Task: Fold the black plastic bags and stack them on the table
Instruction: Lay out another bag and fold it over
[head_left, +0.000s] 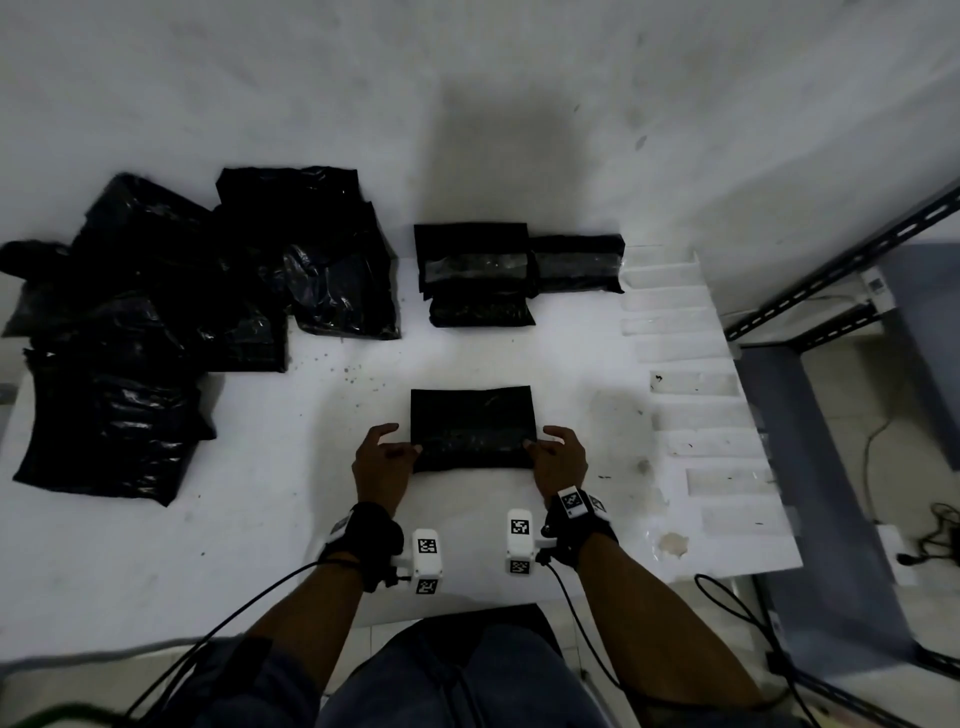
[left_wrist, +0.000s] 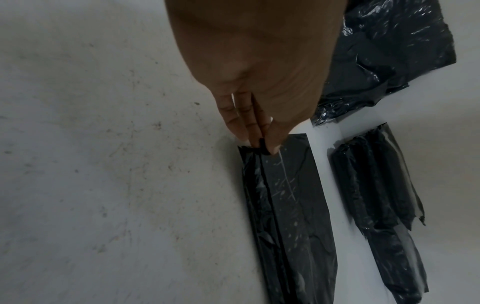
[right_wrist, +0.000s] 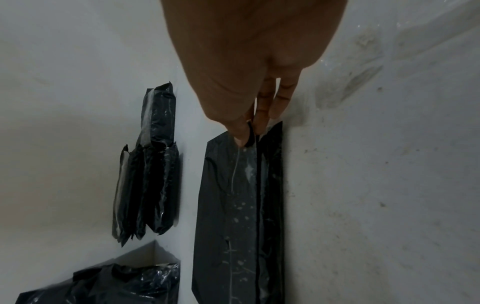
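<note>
A partly folded black plastic bag lies flat on the white table just in front of me. My left hand pinches the fold at its left edge, thumb and fingers closed on the plastic. At the right edge my right hand pinches the same fold. The near flap is doubled over toward the far side. A stack of folded bags lies further back, with one more folded bag beside it.
A heap of loose, crumpled black bags covers the table's left side. White strips lie in a row along the table's right part. A grey metal shelf frame stands beyond the right edge.
</note>
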